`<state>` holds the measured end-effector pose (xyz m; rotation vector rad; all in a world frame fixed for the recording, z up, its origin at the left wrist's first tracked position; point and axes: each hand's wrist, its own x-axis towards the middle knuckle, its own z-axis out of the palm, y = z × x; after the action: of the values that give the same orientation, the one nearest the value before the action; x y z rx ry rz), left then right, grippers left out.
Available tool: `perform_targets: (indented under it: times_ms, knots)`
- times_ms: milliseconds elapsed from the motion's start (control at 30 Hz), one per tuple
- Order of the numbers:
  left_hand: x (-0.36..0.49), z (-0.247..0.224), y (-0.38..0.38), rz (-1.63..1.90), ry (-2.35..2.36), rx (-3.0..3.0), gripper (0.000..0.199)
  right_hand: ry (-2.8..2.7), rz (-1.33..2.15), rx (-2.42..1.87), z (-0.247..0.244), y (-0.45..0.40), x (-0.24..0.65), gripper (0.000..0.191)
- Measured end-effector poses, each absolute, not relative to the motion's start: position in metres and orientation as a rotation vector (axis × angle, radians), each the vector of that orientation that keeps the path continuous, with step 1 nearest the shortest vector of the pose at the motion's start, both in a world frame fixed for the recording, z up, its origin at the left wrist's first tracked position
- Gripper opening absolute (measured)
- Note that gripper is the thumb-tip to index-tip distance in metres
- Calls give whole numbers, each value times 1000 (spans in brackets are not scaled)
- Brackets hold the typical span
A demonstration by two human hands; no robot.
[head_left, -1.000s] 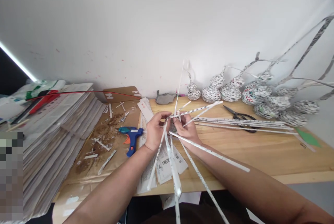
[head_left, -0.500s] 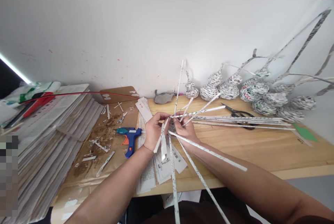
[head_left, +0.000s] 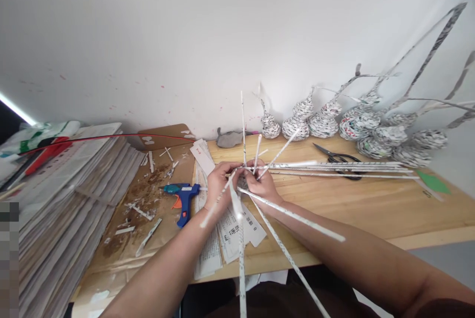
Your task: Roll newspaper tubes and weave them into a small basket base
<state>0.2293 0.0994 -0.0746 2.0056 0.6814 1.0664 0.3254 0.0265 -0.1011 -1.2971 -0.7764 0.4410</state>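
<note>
Between my hands is a small woven newspaper piece (head_left: 243, 183), its rolled paper tubes fanning out in several directions. My left hand (head_left: 220, 184) is closed on its left side, fingertips pinching near the top. On the right side my right hand (head_left: 261, 187) grips it, thumb and fingers around the tube bases. One long paper tube (head_left: 293, 261) runs down toward my lap, and another tube (head_left: 308, 220) lies across above my right forearm. The middle of the weave is mostly hidden by my fingers.
A blue glue gun (head_left: 185, 202) lies left of my hands, beside a tall newspaper stack (head_left: 85, 199). Loose paper tubes (head_left: 356, 170) cross black scissors (head_left: 343, 159) on the right. Woven paper gourds (head_left: 322, 122) line the wall. Printed paper strips (head_left: 232, 239) lie beneath my hands.
The tubes around the piece have shifted: one near my left hand now points further left and the upright one leans less to the right. Both hands keep their hold. The view has shifted slightly.
</note>
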Motion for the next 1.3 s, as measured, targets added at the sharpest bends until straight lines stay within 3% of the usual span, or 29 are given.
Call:
perform_targets:
  times_ms: [867,1300]
  knots:
    - [233,-80,101,1093,582,1761,13,-751,333,-1335,-113,34,328,13]
    - [231,-78,101,1105,588,1774,12,-708,411,-1290,-94,25,322,17]
